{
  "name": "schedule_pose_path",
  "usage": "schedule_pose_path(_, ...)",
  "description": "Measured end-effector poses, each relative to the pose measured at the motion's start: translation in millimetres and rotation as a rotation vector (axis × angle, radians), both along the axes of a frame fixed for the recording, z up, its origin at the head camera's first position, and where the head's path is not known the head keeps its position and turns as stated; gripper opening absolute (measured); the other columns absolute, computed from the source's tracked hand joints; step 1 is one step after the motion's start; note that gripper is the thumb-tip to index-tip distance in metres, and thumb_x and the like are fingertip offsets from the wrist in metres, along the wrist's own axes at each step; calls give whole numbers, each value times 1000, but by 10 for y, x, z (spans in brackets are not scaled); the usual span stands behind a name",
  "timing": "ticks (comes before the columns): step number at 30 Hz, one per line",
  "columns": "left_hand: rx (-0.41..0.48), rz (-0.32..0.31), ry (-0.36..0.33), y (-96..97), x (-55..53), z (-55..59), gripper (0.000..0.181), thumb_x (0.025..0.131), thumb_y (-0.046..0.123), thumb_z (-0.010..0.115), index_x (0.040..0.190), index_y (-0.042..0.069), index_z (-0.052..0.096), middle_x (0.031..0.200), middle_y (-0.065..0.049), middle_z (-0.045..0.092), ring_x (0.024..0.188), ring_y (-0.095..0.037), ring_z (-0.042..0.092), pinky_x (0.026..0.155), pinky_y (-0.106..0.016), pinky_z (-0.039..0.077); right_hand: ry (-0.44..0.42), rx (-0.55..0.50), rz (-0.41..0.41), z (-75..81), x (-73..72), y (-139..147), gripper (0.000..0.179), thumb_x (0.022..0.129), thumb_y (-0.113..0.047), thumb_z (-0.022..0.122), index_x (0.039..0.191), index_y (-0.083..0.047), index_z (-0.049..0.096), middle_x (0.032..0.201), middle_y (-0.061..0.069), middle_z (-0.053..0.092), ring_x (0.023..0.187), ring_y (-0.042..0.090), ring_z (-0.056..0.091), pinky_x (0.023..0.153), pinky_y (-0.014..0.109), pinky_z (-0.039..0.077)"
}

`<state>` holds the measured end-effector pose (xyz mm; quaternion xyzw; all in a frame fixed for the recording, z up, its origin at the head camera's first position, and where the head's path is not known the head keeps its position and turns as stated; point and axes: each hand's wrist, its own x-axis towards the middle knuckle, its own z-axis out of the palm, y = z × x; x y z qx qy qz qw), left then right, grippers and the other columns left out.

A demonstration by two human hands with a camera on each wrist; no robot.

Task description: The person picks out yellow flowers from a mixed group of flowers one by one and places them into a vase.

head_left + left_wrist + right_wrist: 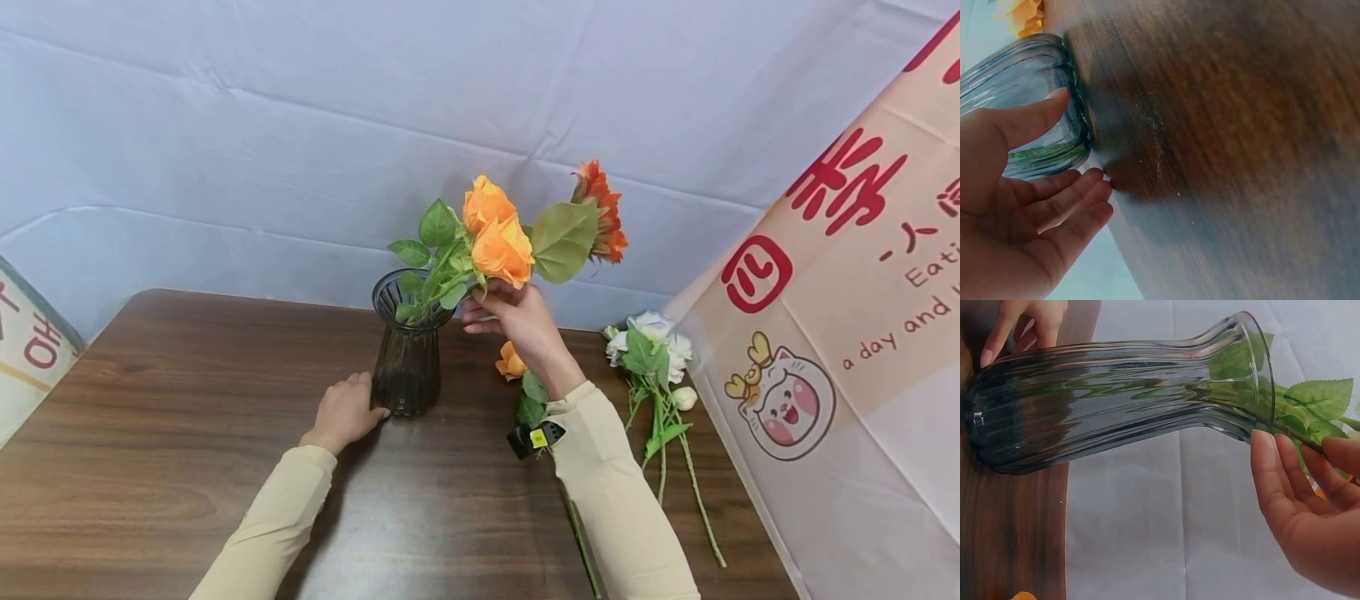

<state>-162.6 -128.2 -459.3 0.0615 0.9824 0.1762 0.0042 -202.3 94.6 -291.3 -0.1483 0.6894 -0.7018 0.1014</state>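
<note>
A dark ribbed glass vase (405,375) stands upright on the wooden table. Low on it, near the base, my left hand (343,412) holds it, with the thumb on one side and fingers (1075,187) along the other in the left wrist view. Two orange roses (502,250) lean out over the rim to the right, their green stems showing through the glass. At the rim, my right hand (525,325) pinches a thin flower stem (1297,437) between thumb and fingertips. Beyond that hand a red-orange flower (606,215) with a broad leaf (566,242) sticks out sideways.
Another orange rose (512,362) lies on the table (187,433), partly covered by my right forearm. Farther right lie several white flowers (678,354) with long stems. A pale cloth (300,125) hangs behind the table, and a printed banner (847,275) borders the right side.
</note>
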Motion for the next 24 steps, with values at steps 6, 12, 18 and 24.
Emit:
schedule_pose_path(6, -3, -2, 4, 4, 1, 12, 57, 79, 31, 71, 110, -13, 51, 102, -26, 56, 94, -42, 55, 83, -51, 43, -3, 58, 26, -2, -2, -16, 13, 93, -2, 48, 97, 10, 51, 88, 20, 57, 80, 31, 62, 75, 42, 53)
schedule_pose_path(12, -10, -5, 16, 1, -2, 5, 56, 78, 32, 71, 108, -12, 52, 100, -25, 57, 92, -41, 55, 81, -51, 44, -1, 101, 69, -31, -16, -16, 18, 94, 0, 46, 105, 13, 50, 93, 24, 54, 75, 25, 61, 73, 42, 53)
schedule_pose_path(18, -11, -7, 17, -6, -3, -8, 57, 78, 31, 71, 109, -12, 52, 101, -25, 57, 93, -41, 55, 81, -51, 44, 12, 126, 85, -69, -14, 8, 22, 93, -1, 47, 110, 14, 52, 96, 27, 54, 74, 24, 62, 72, 43, 53)
schedule_pose_path(24, -5, -6, 22, -5, -7, -8, 57, 78, 31, 71, 110, -13, 52, 100, -25, 57, 93, -41, 55, 81, -51, 44, 4, 142, 83, -85, -8, 23, 23, 93, -1, 48, 109, 14, 53, 95, 24, 57, 74, 22, 62, 72, 41, 54)
